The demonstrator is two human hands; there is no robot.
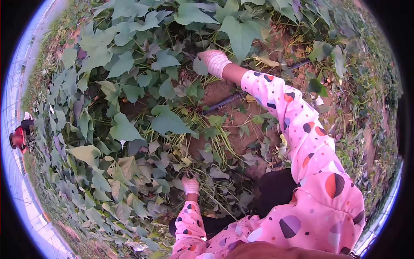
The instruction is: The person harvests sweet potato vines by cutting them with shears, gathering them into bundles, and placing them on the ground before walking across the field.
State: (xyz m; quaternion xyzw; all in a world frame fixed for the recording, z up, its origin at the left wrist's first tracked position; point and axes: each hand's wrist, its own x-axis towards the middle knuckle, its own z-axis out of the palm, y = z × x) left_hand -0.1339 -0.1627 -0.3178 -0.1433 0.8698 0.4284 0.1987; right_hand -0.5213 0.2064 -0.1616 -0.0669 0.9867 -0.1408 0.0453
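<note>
My right hand (213, 61), in a pale pink-and-white glove, reaches out at the upper middle among broad green leaves (242, 36). Its fingertips point down into the foliage and are hidden. Nearer my body, at the lower middle, my left hand (190, 184) wears a similar glove and touches leaves and thin vines. Its fingers are mostly covered, so what it holds, if anything, cannot be made out. Between the two hands lie pale green stems (220, 146) and a patch of reddish soil (241, 125).
Dense leafy vines (97, 172) spread over the left side. A dark pipe or hose (222, 102) crosses the bare soil. My dark-clothed knee (276, 190) is at the lower middle. Another person (18, 137) in red is at the far left edge.
</note>
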